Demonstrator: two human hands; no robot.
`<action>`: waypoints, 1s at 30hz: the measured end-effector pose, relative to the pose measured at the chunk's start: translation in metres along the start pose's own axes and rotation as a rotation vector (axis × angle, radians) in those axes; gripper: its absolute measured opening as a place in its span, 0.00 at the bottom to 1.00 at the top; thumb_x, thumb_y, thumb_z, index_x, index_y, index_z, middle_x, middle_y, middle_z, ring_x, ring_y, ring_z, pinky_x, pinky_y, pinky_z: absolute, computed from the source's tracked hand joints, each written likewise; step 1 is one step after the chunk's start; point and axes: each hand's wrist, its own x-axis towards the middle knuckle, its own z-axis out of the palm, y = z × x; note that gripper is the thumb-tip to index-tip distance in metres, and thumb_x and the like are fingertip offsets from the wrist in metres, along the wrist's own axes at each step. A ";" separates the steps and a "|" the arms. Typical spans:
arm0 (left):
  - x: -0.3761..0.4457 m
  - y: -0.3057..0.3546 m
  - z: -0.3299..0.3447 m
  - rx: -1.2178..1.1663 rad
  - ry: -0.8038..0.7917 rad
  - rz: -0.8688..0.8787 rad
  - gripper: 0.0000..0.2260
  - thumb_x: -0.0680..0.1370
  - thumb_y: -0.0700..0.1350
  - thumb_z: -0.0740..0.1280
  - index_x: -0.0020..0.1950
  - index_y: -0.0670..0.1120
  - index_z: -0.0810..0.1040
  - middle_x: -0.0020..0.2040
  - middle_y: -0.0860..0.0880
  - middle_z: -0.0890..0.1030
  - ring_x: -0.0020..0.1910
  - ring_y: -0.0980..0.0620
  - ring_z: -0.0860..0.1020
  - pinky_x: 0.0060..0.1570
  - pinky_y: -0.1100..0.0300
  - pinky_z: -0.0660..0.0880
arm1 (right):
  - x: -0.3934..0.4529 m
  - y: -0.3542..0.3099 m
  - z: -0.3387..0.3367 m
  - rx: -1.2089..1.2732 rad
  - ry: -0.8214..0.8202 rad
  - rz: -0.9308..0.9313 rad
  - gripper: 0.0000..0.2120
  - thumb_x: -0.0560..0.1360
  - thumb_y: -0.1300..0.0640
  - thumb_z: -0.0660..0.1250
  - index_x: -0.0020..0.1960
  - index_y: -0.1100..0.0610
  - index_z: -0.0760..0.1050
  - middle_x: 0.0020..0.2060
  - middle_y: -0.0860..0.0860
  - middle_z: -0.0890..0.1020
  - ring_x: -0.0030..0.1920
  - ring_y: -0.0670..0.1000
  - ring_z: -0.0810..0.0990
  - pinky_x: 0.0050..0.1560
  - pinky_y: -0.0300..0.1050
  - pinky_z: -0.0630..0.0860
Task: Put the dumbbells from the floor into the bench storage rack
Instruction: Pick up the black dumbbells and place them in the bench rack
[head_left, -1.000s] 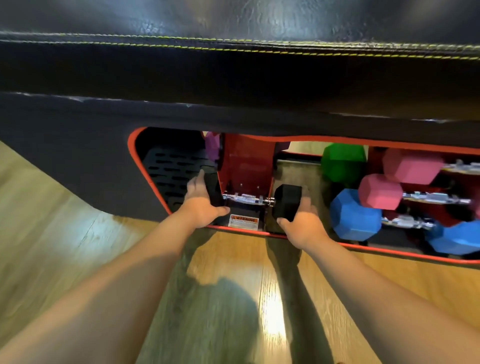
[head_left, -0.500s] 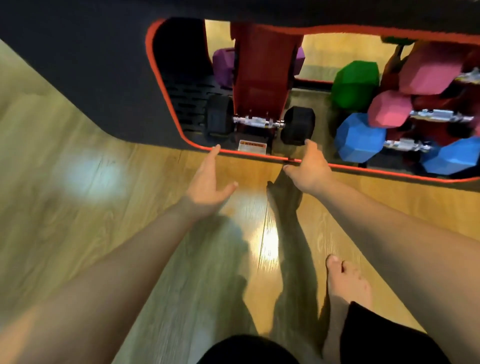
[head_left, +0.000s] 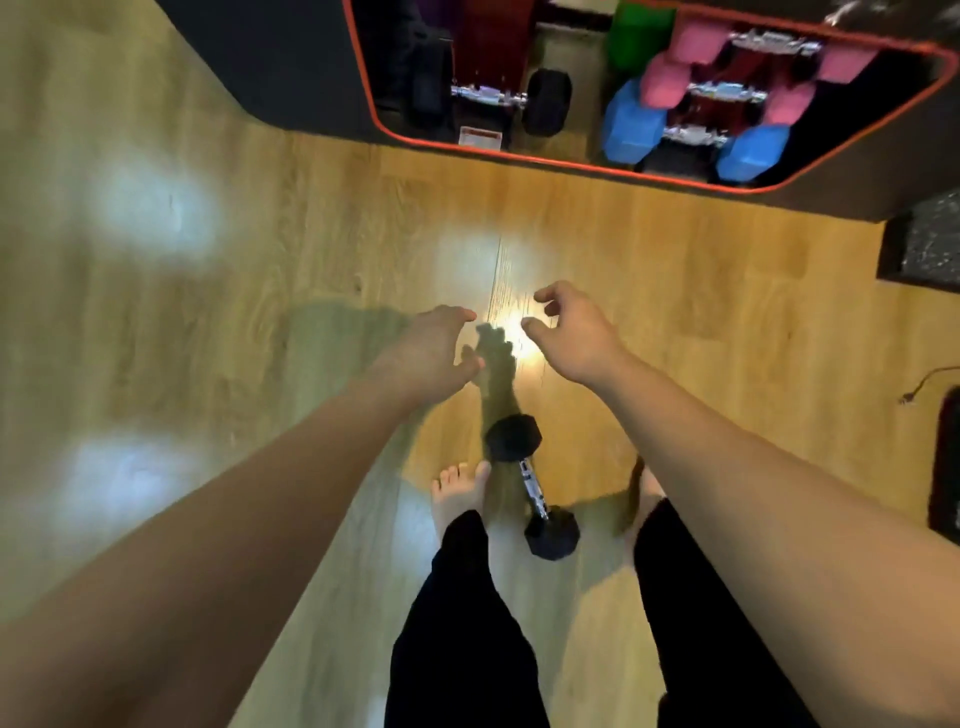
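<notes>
Glossy light wood-plank floor (head_left: 675, 291) with glare patches; dark speckled mat (head_left: 924, 244) at right.

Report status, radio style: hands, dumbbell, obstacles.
Left hand and right hand open, empty. One black dumbbell on floor between feet. Rack ahead, path open.

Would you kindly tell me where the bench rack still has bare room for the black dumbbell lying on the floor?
The floor dumbbell lies between the feet. In the rack, the gap between the stored black dumbbell and the blue dumbbell looks bare. The right side is crowded with stacked pink dumbbells above the blue one. Both hands are empty.
</notes>
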 end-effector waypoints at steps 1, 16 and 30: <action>-0.015 0.004 0.009 -0.001 -0.016 0.007 0.25 0.77 0.52 0.66 0.73 0.50 0.66 0.69 0.49 0.71 0.67 0.49 0.72 0.63 0.53 0.72 | -0.018 0.013 0.008 0.043 -0.002 0.033 0.19 0.78 0.51 0.65 0.66 0.56 0.69 0.60 0.54 0.75 0.56 0.53 0.75 0.50 0.41 0.68; 0.024 -0.044 0.268 0.172 -0.306 -0.061 0.31 0.72 0.46 0.72 0.73 0.43 0.64 0.62 0.41 0.75 0.57 0.41 0.76 0.53 0.48 0.77 | -0.121 0.324 0.236 0.593 0.105 0.943 0.42 0.67 0.50 0.77 0.72 0.61 0.58 0.62 0.59 0.74 0.60 0.60 0.76 0.58 0.55 0.77; 0.054 -0.050 0.295 0.191 -0.231 -0.057 0.36 0.67 0.46 0.77 0.69 0.50 0.62 0.62 0.46 0.73 0.54 0.40 0.77 0.49 0.43 0.79 | -0.085 0.327 0.290 0.808 0.466 1.147 0.37 0.63 0.51 0.79 0.64 0.59 0.63 0.51 0.59 0.78 0.52 0.63 0.79 0.55 0.58 0.77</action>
